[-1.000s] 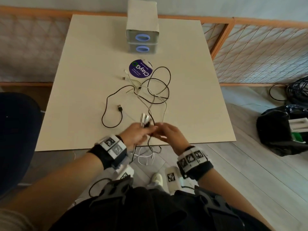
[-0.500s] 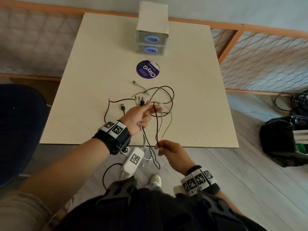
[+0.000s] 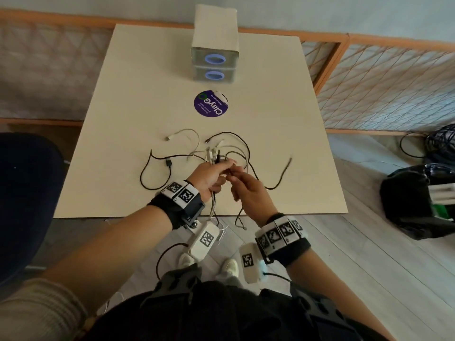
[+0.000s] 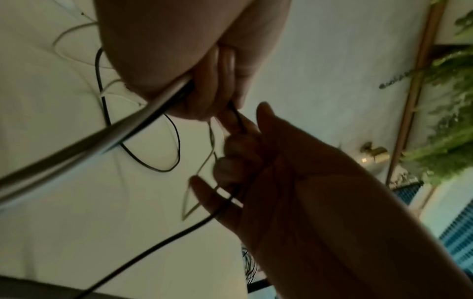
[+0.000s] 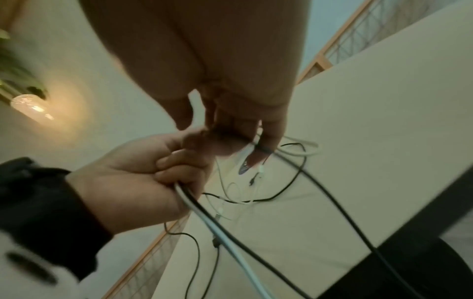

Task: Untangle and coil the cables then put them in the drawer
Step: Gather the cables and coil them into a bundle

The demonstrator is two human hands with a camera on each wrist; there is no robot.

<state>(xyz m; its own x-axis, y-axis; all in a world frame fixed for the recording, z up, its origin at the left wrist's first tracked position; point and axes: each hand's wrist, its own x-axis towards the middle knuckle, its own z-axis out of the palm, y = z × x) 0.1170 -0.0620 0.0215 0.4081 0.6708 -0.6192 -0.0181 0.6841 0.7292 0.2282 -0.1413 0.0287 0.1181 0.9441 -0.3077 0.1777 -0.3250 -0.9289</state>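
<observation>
Black cables [image 3: 145, 173] and white cables [image 3: 187, 134] lie tangled on the beige table [image 3: 283, 119]. My left hand [image 3: 209, 175] grips a bundle of them, with several plugs [image 3: 213, 156] sticking up from the fist and the strands hanging past the table's front edge. My right hand [image 3: 248, 193] meets it from the right and pinches a black cable [image 5: 332, 198] at the fingertips. In the left wrist view that black cable [image 4: 163, 240] runs through the right hand [image 4: 268, 172]. The two-drawer unit [image 3: 214, 60] stands shut at the table's far edge.
A round purple sticker [image 3: 210, 103] lies in front of the drawers. A dark chair [image 3: 22, 193] stands to the left. On the floor to the right are a black bag [image 3: 416, 200] and more cables [image 3: 440, 143]. A mesh railing [image 3: 381, 89] runs behind the table.
My right hand has come up from below the table edge to the left hand. A black cable end has swung out to the right on the table. The left hand keeps its bundle.
</observation>
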